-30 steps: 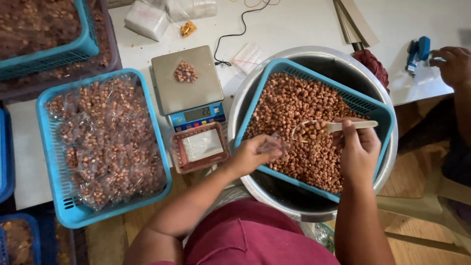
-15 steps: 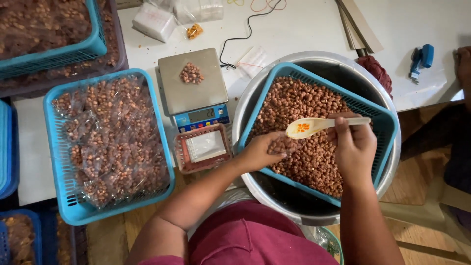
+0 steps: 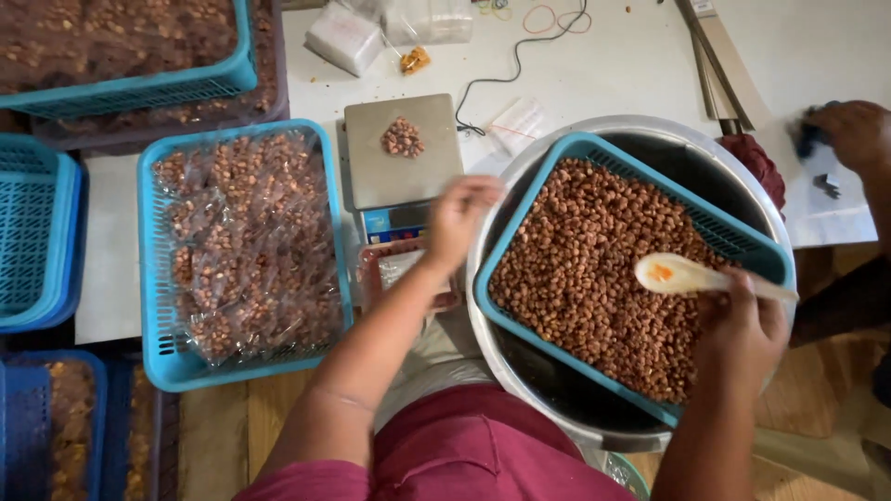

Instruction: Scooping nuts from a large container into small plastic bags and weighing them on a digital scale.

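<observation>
White tabletop (image 3: 640,65) is bearing a scale (image 3: 401,153) at 12 o'clock; left hand (image 3: 464,218) is hovering beside it, fingers curled, contents untellable; right hand (image 3: 742,329) at 3 o'clock is gripping a pale spoon (image 3: 682,276) over the nut-filled blue basket (image 3: 594,278).

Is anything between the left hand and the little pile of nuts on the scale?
Nothing visible. The left hand hovers at the scale's front right corner, and the bare steel platform lies open up to the nut pile.
</observation>
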